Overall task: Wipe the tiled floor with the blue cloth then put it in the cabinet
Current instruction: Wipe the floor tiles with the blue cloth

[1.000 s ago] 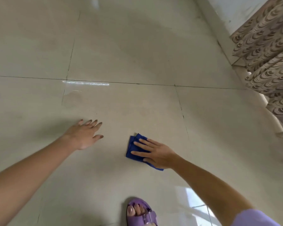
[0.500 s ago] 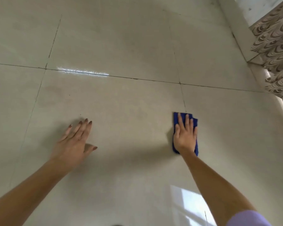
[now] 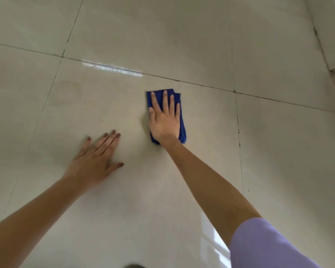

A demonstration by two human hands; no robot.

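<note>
You are wiping, with the cloth under your right palm.

Your right hand [image 3: 165,120] lies flat, fingers straight, on the folded cloth [image 3: 182,130]. It presses the cloth to the floor [image 3: 182,45] just short of a grout line, probably so the whole pad bears on the tile. Your left hand [image 3: 94,161] is spread flat on the bare tile nearby, holding nothing, and likely props your weight as you lean. No cabinet shows, so stowing is not yet done.
</note>
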